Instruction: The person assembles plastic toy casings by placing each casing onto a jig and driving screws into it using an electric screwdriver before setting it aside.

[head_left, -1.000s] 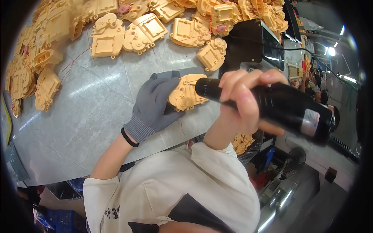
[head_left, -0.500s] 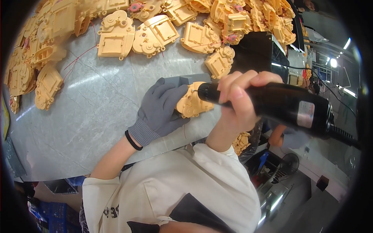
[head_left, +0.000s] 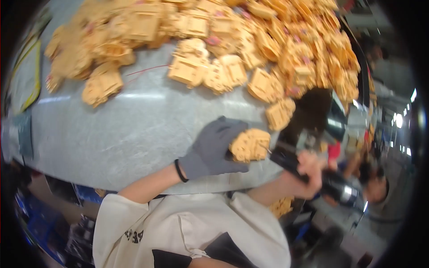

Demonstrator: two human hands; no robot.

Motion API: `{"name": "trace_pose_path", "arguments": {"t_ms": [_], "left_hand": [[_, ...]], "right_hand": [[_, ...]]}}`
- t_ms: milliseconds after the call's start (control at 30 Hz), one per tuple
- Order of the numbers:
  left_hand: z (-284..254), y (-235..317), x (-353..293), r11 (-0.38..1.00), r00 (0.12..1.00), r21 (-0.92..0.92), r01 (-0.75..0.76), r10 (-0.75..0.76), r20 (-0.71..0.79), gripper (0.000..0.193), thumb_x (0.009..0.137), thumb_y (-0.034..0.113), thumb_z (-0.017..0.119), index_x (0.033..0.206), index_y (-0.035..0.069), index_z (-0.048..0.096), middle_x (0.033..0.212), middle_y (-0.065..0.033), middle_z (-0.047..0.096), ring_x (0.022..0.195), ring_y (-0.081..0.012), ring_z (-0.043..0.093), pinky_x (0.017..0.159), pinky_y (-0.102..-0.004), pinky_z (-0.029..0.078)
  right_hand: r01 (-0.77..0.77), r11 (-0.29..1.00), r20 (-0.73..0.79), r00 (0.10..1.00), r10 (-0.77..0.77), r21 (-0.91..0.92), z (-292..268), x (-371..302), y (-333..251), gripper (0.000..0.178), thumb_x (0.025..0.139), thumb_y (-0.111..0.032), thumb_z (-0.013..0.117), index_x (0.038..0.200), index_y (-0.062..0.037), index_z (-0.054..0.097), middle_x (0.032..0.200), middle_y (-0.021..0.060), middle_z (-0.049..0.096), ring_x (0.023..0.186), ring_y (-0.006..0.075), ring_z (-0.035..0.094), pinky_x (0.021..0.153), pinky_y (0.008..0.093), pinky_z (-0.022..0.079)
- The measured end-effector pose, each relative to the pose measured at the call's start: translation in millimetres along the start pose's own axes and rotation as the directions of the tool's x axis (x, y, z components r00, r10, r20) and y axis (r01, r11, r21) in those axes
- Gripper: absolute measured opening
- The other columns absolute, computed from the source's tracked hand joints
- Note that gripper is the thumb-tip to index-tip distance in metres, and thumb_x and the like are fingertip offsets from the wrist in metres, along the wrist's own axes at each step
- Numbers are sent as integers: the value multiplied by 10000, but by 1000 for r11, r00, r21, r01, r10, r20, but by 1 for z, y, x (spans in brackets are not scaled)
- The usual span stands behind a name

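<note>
My left hand [head_left: 217,147], in a grey knit glove, is closed on a yellow-orange plastic housing [head_left: 251,145] with moulded rounds and a squarish recess. It holds the part over the grey tabletop. My bare right hand [head_left: 308,173] is wrapped around a black electric screwdriver [head_left: 340,188], which slants from lower right up toward the part. The thin bit ends at the housing's right side; blur hides whether it touches.
A large heap of similar housings [head_left: 308,53] covers the table's far side, with red wires among them. Several lie nearer, including one housing [head_left: 280,114] beside a black box [head_left: 308,109]. Another person [head_left: 377,187] is at the right.
The view has shifted, so the table contents sit lower and further right. The screwdriver has drawn back to the right and lower, and the bit has left the housing's upper face.
</note>
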State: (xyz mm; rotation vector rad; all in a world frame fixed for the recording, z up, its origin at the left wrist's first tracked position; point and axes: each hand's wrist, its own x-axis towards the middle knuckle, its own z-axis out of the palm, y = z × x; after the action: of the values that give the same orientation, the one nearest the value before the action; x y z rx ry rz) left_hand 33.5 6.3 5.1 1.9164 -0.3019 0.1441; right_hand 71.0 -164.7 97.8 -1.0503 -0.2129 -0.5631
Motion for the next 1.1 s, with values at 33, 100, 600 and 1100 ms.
{"name": "trace_pose_path", "arguments": {"t_ms": [33,100,600,1100], "left_hand": [[3,2,1,996,996,-12,88,-88,0,740,621,429,743,1192,33,489,1124,-139,559,1029,-327,521,1002,-431,333],[4,5,-1,978,975,-14,209,-210,-68,706,637,403,733,1190,33,498,1098,-141,573,1001,-322,541,989,-426,353],[-186,53,-399,-215,195,319,923,-454,-869,517,771,155,575,1226,-58,453,1139,-135,542,1031,-238,553,884,-319,452],[-190,-50,-64,573,895,703,421,-134,-426,665,637,278,750,1204,100,450,1150,-135,500,1086,-318,491,912,-400,417]], "right_hand": [[12,990,-45,999,-6,137,-8,1,-19,357,704,-22,486,1057,-29,434,584,19,400,480,129,376,545,292,340],[25,984,3,1000,-26,176,-21,0,-39,295,779,-73,516,1058,-21,435,644,0,387,545,99,390,584,265,327],[-75,997,10,997,75,32,-59,6,-27,199,812,-78,502,999,-14,481,684,18,388,624,119,399,684,280,356],[19,937,-283,951,-125,-349,-94,-30,-44,395,766,-53,506,1145,-44,395,650,19,457,573,104,444,637,281,375]]}}
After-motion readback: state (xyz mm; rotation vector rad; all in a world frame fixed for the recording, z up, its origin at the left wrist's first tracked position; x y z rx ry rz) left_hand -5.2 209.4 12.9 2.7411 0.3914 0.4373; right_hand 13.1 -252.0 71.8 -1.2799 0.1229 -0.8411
